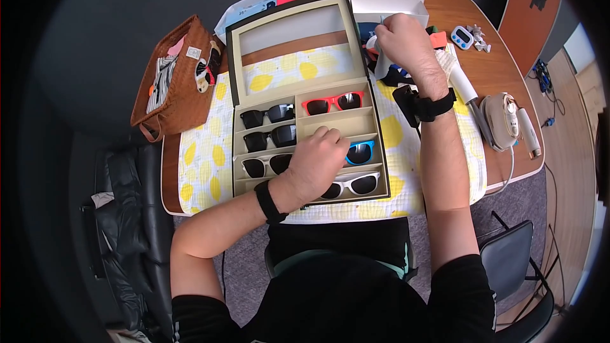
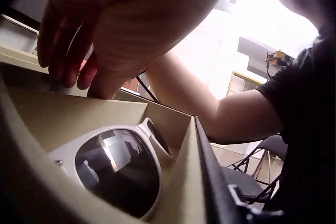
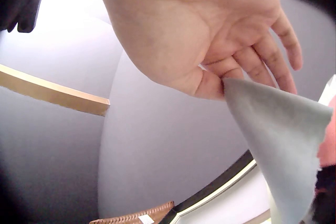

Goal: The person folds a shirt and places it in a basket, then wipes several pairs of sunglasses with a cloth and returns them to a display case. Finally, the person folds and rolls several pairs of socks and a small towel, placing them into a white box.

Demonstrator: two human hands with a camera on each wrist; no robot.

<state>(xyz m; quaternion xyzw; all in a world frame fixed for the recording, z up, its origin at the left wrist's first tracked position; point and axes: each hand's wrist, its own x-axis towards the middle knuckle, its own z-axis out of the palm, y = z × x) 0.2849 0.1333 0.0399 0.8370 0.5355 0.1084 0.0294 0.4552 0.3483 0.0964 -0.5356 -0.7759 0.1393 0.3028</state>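
Observation:
My right hand (image 1: 405,41) is raised over the pile at the table's back right. In the right wrist view, its thumb and index finger pinch one corner of a thin grey cloth (image 3: 275,140), which hangs down. My left hand (image 1: 319,160) reaches into the open sunglasses case (image 1: 384,152), fingers pointing down and covering part of the blue sunglasses (image 1: 361,153). In the left wrist view the fingertips drop behind a divider, so I cannot tell whether they grip anything. White sunglasses (image 2: 118,166) lie in the nearest compartment. Red sunglasses (image 1: 332,103) and several dark pairs fill other compartments.
The case's windowed lid (image 1: 295,44) stands raised. A brown basket (image 1: 166,89) is at the left. White boxes (image 1: 389,5) stand behind the pile. At the right are a timer (image 1: 462,37) and a garment steamer (image 1: 502,121). A lemon-print cloth (image 1: 203,159) covers the table.

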